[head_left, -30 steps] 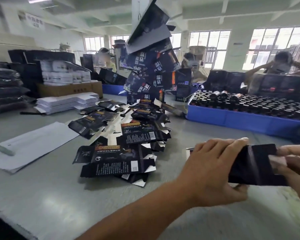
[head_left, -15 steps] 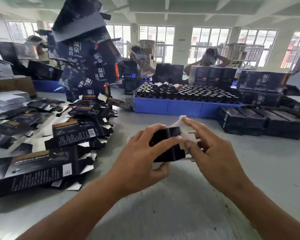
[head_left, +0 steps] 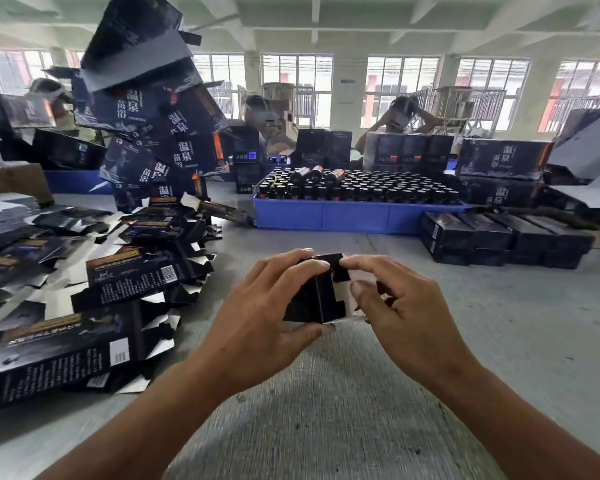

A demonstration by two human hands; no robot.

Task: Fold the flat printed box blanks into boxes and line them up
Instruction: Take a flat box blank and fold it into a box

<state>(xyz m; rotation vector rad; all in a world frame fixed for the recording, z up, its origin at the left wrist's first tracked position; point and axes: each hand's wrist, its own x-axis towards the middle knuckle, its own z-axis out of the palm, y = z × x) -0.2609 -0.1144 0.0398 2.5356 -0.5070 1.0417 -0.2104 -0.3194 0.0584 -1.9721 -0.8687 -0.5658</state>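
Black half-folded box (head_left: 317, 292) above the table, white flap open, flat printed blanks (head_left: 94, 289) heaped left

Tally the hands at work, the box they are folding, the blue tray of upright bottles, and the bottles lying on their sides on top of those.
Hands: 2 (left hand, right hand)
Box being folded: 1
Blue tray: 1
Bottles lying on their sides: 3
Total: 7

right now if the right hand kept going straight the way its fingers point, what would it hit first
The right hand points left, toward the left hand. First in its way is the half-folded box both hands hold, which its fingertips already touch; the left hand lies just beyond.
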